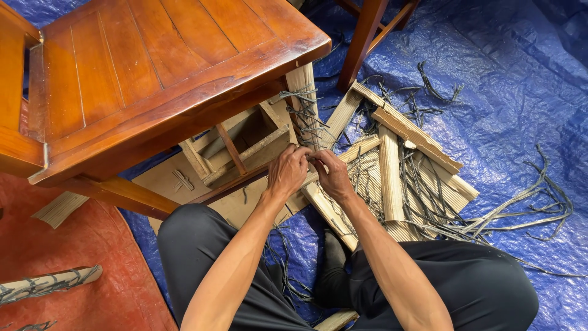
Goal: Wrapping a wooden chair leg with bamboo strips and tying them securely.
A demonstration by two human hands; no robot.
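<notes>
My left hand (288, 171) and my right hand (331, 175) meet fingertip to fingertip at a corrugated-cardboard-wrapped post (303, 101) under the edge of a red-brown wooden chair seat (153, 67). Both pinch thin dark grey strips (304, 116) that are wound around the post. What exactly lies between the fingertips is hidden. A small cardboard-covered frame (245, 147) sits just left of the post, below the seat. My legs in black trousers (202, 251) are folded on the floor below the hands.
Corrugated cardboard pieces (404, 132) and several loose grey strips (520, 208) lie on a blue tarp (520, 79) to the right. A red tarp (92, 276) covers the floor at lower left, with a wrapped roll (49, 283) on it. Another wooden leg (361, 40) stands behind.
</notes>
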